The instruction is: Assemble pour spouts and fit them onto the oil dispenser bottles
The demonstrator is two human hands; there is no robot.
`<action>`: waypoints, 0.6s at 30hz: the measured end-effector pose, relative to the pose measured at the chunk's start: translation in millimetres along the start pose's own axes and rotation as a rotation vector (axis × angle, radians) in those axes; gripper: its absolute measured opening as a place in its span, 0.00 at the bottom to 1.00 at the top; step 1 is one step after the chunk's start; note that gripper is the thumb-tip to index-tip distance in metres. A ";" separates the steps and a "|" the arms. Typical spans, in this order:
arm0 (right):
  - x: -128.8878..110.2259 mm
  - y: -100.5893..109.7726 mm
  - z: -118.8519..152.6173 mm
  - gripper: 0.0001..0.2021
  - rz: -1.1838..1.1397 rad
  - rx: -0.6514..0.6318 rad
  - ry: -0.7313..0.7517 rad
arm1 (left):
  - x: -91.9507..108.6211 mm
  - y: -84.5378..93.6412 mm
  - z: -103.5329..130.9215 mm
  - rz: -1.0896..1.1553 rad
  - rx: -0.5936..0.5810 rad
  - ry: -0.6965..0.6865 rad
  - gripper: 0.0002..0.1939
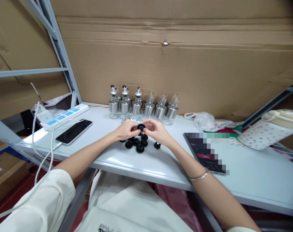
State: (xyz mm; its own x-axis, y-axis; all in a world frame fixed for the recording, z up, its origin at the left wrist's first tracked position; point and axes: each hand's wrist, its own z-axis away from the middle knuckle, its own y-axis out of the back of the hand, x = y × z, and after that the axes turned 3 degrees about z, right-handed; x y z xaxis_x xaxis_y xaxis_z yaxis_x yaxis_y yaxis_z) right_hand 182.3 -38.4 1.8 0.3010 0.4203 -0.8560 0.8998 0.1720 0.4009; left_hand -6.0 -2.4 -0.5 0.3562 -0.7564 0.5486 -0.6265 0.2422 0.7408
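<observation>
Between my hands, above the white table [107, 153], is a round black cap [141, 127]. My left hand [127, 129] grips its left side, and the fingers of my right hand [154, 129] close on its right side. Several similar black caps [140, 148] lie loose on the table just below my hands. Right of them is a small cluster of black pieces [157, 145]. Behind my hands stand glass bottles with steel bands [125, 107] in rows; the three at the front left carry pour spouts [138, 91], while those on the right have bare necks.
A phone [74, 131] and a power strip [66, 115] with white cables are at the left. To the right are a dark tablet [204, 153], partly pixelated, a plastic bag [204, 121] and a dotted jug [262, 130]. Cardboard [185, 71] stands behind the table.
</observation>
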 end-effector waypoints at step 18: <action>-7.2 1.0 2.8 0.09 0.113 0.003 0.020 | 2.2 -5.3 -2.1 0.026 0.021 0.090 0.13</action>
State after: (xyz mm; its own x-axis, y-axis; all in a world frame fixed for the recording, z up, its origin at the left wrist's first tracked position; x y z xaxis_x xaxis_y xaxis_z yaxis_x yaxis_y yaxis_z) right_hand 182.0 -43.7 7.4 0.3939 0.4543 -0.7990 0.8616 0.1201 0.4931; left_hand -0.4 -4.1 -2.4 0.3998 -0.6919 0.6013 -0.6508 0.2476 0.7177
